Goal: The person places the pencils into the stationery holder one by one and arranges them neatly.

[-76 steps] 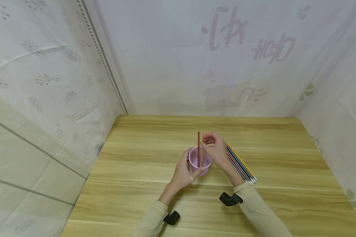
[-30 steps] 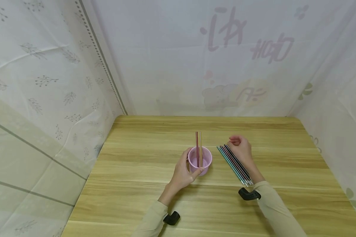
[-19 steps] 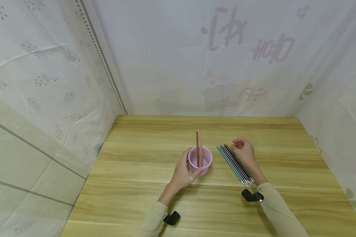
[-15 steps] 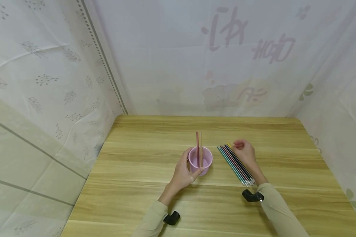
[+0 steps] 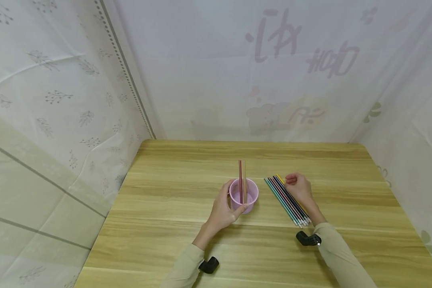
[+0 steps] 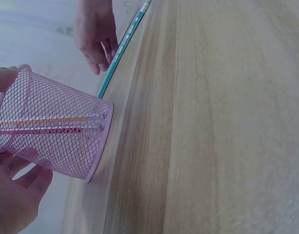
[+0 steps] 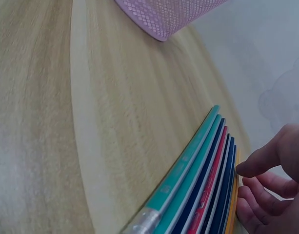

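My left hand [image 5: 221, 210] holds a pink mesh pencil cup [image 6: 56, 122], fingers and thumb around its side. Inside the cup stand a red pencil [image 5: 240, 182] and a yellow pencil [image 5: 245, 184]. My right hand [image 5: 299, 189] is at the far right end of a row of pencils [image 5: 286, 202] lying slanted on the table. Teal, dark blue and red ones lie side by side, with another yellow pencil [image 7: 233, 200] outermost. The right thumb tip [image 7: 244, 169] is at this yellow pencil; the other fingers bend loosely beside it, with no pencil seen lifted.
The wooden table [image 5: 165, 232] meets a pale printed curtain [image 5: 201, 80] at its back edge. Black wrist camera mounts [image 5: 209, 265] sit at both cuffs. The pencils' silvery eraser ends [image 5: 302, 222] point toward the person.
My right hand has left the cup, where it was placing the yellow pencil, and gone to the row. It has since drifted slightly right, uncovering the outer yellow pencil. The left hand stays put.
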{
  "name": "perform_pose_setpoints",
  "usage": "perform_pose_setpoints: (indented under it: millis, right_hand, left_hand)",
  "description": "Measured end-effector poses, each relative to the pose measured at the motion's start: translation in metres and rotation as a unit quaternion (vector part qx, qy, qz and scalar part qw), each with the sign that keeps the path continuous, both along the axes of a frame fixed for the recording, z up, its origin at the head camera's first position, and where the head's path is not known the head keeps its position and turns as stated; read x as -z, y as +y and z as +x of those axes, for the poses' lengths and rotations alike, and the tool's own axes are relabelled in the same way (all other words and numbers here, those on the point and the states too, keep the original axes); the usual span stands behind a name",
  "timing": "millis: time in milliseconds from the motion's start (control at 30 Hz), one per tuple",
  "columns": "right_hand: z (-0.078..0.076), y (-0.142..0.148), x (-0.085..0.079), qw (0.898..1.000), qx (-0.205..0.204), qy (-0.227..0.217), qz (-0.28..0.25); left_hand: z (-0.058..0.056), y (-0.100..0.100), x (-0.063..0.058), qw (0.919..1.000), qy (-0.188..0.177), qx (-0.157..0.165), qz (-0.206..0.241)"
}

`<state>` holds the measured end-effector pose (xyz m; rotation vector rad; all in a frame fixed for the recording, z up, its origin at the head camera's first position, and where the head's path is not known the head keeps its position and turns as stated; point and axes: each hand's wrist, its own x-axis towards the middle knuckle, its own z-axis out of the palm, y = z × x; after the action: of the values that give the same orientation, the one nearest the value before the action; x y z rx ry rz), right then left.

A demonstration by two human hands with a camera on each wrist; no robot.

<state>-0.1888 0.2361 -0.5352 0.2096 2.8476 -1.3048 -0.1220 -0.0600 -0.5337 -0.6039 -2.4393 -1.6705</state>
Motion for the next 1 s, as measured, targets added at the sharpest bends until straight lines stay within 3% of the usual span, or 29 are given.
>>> perform_pose_setpoints:
  millis: [700,1000]
  right_hand:
    - [-0.001,0.002,0.008,0.997,-0.011,0.045,0.057]
    - [0.000,0.004,-0.006,0.999,-0.012,0.029,0.003]
  left_hand:
    - [0.002,-0.001,0.001,1.0000,0.003,-0.002,0.003]
    - [0.001,-0.001,0.001,0.9999,0.016,0.003,0.001]
